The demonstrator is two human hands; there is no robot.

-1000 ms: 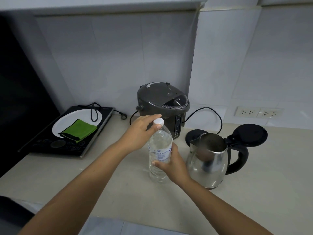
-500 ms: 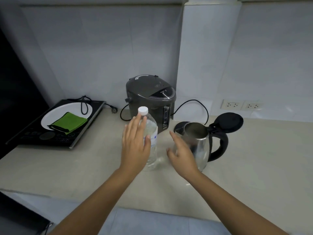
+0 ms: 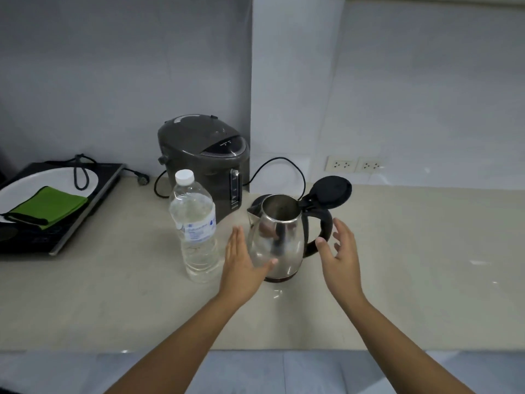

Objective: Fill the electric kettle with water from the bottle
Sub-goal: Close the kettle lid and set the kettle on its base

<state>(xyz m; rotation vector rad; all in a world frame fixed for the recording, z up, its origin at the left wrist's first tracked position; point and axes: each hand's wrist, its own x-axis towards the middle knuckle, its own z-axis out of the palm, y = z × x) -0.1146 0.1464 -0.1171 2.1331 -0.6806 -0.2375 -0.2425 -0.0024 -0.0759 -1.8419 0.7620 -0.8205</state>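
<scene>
- a person's left hand (image 3: 241, 263) and right hand (image 3: 339, 251) flank a stainless steel electric kettle (image 3: 277, 240) on a pale countertop (image 3: 412, 280), both hands spread with fingers apart and gripping nothing.
- the left hand sits just beside the kettle's left flank, thumb near or touching the steel body; whether it presses on the metal cannot be told. the right hand hovers near the black handle (image 3: 322, 234), not closed on it.
- the kettle stands upright toward the middle of the countertop, its black lid (image 3: 329, 191) flipped back and the mouth open. its inside looks dark, and no water level can be made out.
- the clear plastic water bottle (image 3: 196, 226) stands upright just left of the kettle, apart from both hands, its white cap (image 3: 184, 176) on and water reaching high up its body.
- by these signs the filling has not begun: the lid is open, but the bottle remains capped and nothing is being poured. left to do, judging from the scene, are uncapping, lifting, and tipping the bottle over the open mouth.
- behind the pair, near the back wall, sits a dark grey electric water dispenser pot (image 3: 201, 163) with a black power cord (image 3: 284, 166) looping beside it.
- at the countertop's left edge rests an induction cooktop (image 3: 71, 223) bearing a folded green cloth (image 3: 48, 207).
</scene>
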